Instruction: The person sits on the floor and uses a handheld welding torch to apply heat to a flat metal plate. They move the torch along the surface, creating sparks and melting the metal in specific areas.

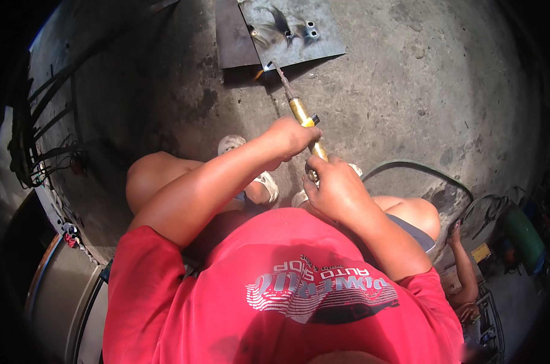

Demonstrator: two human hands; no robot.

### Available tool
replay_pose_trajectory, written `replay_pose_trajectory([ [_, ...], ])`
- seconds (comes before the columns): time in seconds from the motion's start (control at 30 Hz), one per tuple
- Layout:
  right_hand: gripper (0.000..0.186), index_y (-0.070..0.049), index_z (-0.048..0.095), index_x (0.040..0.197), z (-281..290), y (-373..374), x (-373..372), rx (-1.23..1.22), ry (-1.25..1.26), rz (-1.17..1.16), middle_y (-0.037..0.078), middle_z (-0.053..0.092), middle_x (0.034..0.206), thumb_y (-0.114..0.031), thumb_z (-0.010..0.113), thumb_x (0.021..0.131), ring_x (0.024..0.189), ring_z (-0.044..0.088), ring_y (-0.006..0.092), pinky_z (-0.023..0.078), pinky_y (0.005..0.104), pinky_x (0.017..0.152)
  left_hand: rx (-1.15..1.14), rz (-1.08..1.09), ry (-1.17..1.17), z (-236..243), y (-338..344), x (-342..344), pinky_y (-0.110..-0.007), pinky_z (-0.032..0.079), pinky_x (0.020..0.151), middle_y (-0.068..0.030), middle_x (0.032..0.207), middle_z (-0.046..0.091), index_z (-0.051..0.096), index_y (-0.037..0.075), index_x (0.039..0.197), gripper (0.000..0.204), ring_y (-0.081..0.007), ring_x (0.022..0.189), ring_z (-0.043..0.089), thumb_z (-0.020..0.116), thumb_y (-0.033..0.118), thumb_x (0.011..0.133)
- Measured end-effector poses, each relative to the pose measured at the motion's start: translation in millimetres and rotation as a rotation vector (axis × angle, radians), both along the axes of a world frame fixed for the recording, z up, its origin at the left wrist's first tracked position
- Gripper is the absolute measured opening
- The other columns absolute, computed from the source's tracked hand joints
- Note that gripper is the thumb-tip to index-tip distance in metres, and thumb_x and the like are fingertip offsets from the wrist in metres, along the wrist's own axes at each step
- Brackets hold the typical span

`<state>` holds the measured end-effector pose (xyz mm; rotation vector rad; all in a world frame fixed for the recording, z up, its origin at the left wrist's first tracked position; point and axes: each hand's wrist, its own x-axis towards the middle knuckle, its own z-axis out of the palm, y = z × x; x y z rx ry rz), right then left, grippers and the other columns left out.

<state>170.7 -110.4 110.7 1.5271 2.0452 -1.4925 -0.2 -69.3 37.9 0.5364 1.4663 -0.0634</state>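
Observation:
A brass-coloured gas torch (pixel 300 111) slants up from my lap toward a bare metal sheet (pixel 329 45) on the ground. My left hand (pixel 292 138) is closed round its barrel, just below a small dark knob. Lower down, my right hand (pixel 338 183) grips the rear end and hides most of it. The torch's thin, bent tip meets the sheet's near corner, where a bright spot and a small orange flame (pixel 259 74) show. Several holes with dark scorch marks lie farther up the sheet. Beneath its left side sits a darker metal plate (pixel 234 42).
A black hose (pixel 417 167) curves across the concrete floor (pixel 402 97) on the right. Beyond it are a green cylinder (pixel 525 236) and another person's arm (pixel 466 273). Dark cables or bars (pixel 29 142) hang at the far left. My feet stand close below the torch.

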Motion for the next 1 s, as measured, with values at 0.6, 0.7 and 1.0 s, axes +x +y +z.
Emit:
replay_pose_trajectory([
  [0.6, 0.023, -0.003, 0.069, 0.107, -7.0, -6.5, -3.7, 0.047, -0.003, -0.026, 0.030, 0.067, 0.095, -0.019, 0.071, 0.090, 0.087, 0.069, 0.0512, 0.056, 0.0572, 0.079, -0.014, 0.028, 0.000, 6.3, -1.0, 0.2, -0.032, 0.024, 0.046, 0.0044, 0.060, 0.045, 0.065, 0.007, 0.083, 0.037, -0.0085, 0.049, 0.034, 0.072, 0.041, 0.097],
  [0.7, 0.023, -0.003, 0.069, 0.107, -6.8, -6.3, -4.1, 0.051, -0.005, -0.020, 0.030, 0.067, 0.095, -0.019, 0.071, 0.090, 0.087, 0.069, 0.0512, 0.056, 0.0571, 0.080, -0.016, 0.032, -0.004, 4.2, -2.2, -0.3, -0.032, 0.024, 0.046, 0.0044, 0.060, 0.044, 0.065, 0.007, 0.083, 0.037, -0.0084, 0.049, 0.034, 0.072, 0.040, 0.097],
  [1.0, 0.023, -0.004, 0.070, 0.108, -6.8, -7.7, -5.5, 0.053, -0.023, -0.016, 0.031, 0.067, 0.095, -0.019, 0.071, 0.090, 0.087, 0.069, 0.0510, 0.057, 0.0565, 0.080, -0.019, 0.018, 0.004, 4.9, -1.7, -1.3, -0.033, 0.027, 0.047, 0.0018, 0.063, 0.048, 0.067, 0.004, 0.087, 0.036, -0.0100, 0.051, 0.036, 0.071, 0.039, 0.095],
])
